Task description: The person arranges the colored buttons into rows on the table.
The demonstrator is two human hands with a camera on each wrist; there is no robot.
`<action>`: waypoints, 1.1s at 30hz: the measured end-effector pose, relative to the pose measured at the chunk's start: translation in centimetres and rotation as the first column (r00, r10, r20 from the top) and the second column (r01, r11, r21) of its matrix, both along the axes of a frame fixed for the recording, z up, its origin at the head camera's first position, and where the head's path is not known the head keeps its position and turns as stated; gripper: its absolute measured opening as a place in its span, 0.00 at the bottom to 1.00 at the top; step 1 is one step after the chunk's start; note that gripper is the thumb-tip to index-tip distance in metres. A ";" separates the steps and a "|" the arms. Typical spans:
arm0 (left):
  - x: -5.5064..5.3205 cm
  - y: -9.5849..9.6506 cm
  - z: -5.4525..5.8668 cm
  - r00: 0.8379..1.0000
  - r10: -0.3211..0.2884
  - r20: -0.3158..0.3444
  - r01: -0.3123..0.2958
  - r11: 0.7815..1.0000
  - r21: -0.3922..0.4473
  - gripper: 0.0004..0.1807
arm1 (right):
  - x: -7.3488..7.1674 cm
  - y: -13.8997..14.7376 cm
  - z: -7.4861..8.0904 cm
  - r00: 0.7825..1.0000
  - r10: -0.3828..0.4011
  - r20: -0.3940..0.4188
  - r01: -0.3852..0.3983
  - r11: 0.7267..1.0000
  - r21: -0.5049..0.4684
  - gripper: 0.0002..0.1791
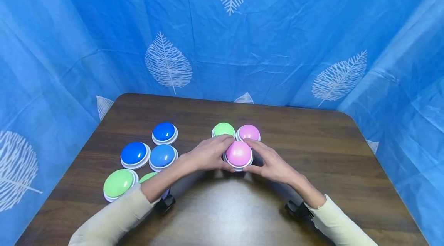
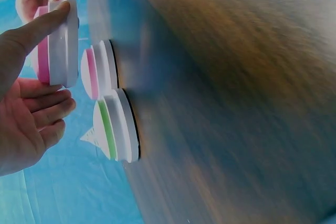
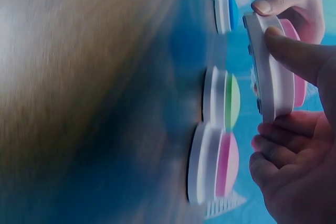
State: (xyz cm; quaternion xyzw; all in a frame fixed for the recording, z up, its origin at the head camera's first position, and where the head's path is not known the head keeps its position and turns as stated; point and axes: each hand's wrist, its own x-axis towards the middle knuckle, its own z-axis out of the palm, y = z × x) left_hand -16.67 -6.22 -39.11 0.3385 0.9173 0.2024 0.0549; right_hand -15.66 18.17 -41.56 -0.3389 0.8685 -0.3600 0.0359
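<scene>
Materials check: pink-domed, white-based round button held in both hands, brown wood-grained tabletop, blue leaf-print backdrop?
Pink-domed, white-based round button: probably hard plastic, smooth, softly shiny; crisp, rigid-looking edges.
Brown wood-grained tabletop: wood or laminate, can't tell which; satin finish, going by grain streaks and glare.
Blue leaf-print backdrop: thin fabric or plastic sheeting, slight sheen; creases and folds show.

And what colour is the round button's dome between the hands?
Pink: the round dome shows best in the head view.
</scene>
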 end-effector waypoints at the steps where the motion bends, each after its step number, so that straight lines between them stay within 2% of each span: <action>1: -0.2 0.3 0.0 1.000 -0.003 -0.004 0.003 1.000 0.006 0.45 | -0.1 0.3 0.1 1.000 -0.009 0.009 0.009 1.000 0.003 0.44; 7: -1.3 1.8 -0.3 0.998 -0.043 -0.043 0.043 0.999 0.009 0.45 | -0.6 2.0 0.1 0.997 -0.047 0.055 0.047 0.999 0.011 0.44; 13: -2.3 3.1 -0.8 0.998 -0.049 -0.034 0.048 0.999 -0.007 0.44 | -1.2 3.2 -0.2 0.998 -0.051 0.042 0.050 0.998 0.023 0.42; 22: -3.3 4.7 -0.9 0.996 -0.069 -0.054 0.067 0.997 -0.028 0.47 | -1.8 4.8 -0.2 0.997 -0.074 0.018 0.073 0.997 0.036 0.41; 33: -4.7 7.3 -1.1 0.986 -0.111 -0.120 0.106 0.993 -0.049 0.44 | -2.2 7.0 -0.1 0.993 -0.112 0.036 0.111 0.993 0.041 0.40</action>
